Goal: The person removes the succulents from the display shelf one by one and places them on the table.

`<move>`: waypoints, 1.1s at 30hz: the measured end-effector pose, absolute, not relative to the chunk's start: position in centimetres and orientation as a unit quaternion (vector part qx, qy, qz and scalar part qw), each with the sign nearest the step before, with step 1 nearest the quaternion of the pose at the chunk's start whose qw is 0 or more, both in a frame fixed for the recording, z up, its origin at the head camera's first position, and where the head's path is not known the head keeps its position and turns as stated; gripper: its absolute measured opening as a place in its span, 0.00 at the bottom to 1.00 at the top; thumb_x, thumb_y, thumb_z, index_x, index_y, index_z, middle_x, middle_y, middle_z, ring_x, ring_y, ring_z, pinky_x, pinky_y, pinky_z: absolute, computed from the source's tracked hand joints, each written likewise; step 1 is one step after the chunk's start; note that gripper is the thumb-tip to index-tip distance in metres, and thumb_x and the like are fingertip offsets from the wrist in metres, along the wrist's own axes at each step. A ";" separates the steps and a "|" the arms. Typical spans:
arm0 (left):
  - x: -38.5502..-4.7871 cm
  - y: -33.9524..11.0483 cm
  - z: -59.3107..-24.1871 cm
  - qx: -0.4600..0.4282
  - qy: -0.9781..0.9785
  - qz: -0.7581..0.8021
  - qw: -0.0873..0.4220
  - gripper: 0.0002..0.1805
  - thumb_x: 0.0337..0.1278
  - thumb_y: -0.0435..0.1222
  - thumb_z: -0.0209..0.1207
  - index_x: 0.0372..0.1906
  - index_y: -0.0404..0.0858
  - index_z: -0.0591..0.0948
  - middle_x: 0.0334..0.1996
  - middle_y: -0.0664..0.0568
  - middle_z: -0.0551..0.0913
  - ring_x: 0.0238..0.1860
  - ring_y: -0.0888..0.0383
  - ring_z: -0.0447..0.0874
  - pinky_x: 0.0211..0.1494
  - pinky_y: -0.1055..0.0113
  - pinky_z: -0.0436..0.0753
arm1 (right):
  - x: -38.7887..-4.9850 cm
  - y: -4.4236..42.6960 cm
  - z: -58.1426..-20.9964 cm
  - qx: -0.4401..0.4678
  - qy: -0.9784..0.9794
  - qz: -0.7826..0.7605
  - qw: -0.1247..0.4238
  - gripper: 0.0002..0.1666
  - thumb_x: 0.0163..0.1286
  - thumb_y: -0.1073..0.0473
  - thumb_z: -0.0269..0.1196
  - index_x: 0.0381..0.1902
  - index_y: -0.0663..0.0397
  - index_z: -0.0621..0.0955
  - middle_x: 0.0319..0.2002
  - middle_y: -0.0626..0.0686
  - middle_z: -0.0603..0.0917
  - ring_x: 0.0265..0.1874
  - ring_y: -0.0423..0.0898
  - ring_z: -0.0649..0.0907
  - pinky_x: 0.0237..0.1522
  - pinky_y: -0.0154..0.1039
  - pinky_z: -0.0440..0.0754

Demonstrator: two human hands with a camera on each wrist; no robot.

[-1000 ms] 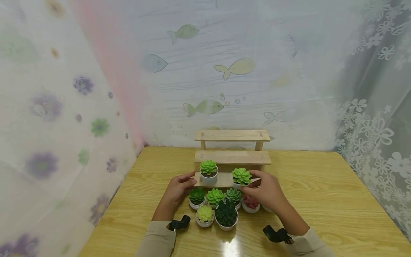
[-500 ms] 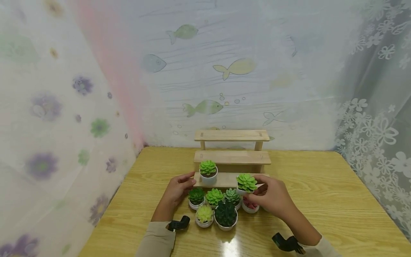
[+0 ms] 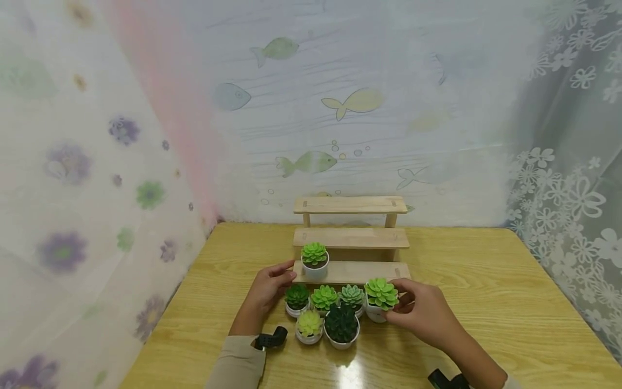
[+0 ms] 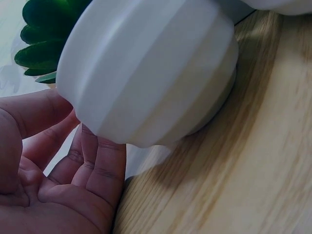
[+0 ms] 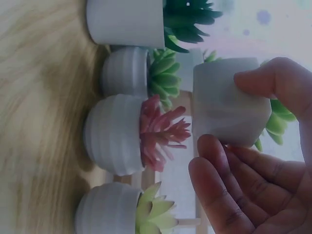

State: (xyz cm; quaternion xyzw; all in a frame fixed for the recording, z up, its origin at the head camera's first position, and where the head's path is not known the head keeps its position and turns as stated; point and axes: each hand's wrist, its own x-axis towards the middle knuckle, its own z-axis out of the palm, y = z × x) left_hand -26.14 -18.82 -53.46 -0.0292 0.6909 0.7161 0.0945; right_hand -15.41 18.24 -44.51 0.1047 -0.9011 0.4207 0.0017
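Note:
My right hand (image 3: 423, 310) holds a light-green potted succulent (image 3: 381, 294) by its white pot. The right wrist view shows this pot (image 5: 226, 102) raised above the table, with the thumb on one side and fingertips on the other. My left hand (image 3: 266, 286) grips the left end of the lowest board of a wooden tiered plant stand (image 3: 352, 237). A bright-green potted succulent (image 3: 315, 260) stands on that board's left end. Close to the left hand is a ribbed white pot (image 4: 151, 73) with a dark-green plant, partly hiding the fingers in the left wrist view.
In front of the stand cluster several potted succulents, among them a large dark-green one (image 3: 342, 325) and a yellow-green one (image 3: 309, 324). A red succulent (image 5: 161, 131) stands below the held pot. A patterned curtain (image 3: 389, 135) hangs behind the wooden table (image 3: 505, 302).
My right hand has carried the light-green succulent away from the lowest board, toward me and to the right, over the red one. The left hand has stayed at the stand.

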 end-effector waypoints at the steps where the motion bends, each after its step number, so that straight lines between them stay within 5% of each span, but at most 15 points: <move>1: -26.2 -18.8 -53.5 -0.027 0.691 0.716 0.094 0.27 0.67 0.33 0.67 0.70 0.38 0.79 0.42 0.54 0.87 0.37 0.61 0.85 0.41 0.69 0.85 | -15.3 18.3 -44.5 0.106 -0.901 0.420 0.000 0.36 0.54 0.55 0.80 0.62 0.53 0.83 0.50 0.55 0.88 0.33 0.37 0.87 0.36 0.30 0.86; 25: -26.5 -18.7 -53.6 -0.033 0.686 0.720 0.101 0.27 0.66 0.32 0.67 0.69 0.38 0.79 0.41 0.54 0.87 0.37 0.60 0.86 0.41 0.68 0.86 | -14.2 19.1 -47.0 0.210 -0.873 0.435 -0.062 0.30 0.54 0.45 0.82 0.49 0.54 0.86 0.37 0.46 0.88 0.32 0.34 0.87 0.34 0.32 0.88; 33: -26.4 -18.8 -53.6 -0.036 0.687 0.719 0.097 0.26 0.65 0.32 0.67 0.68 0.38 0.81 0.41 0.54 0.87 0.36 0.60 0.86 0.40 0.68 0.85 | -14.1 19.1 -48.2 0.226 -0.876 0.420 -0.068 0.28 0.52 0.39 0.81 0.45 0.45 0.85 0.36 0.44 0.88 0.30 0.33 0.86 0.33 0.32 0.88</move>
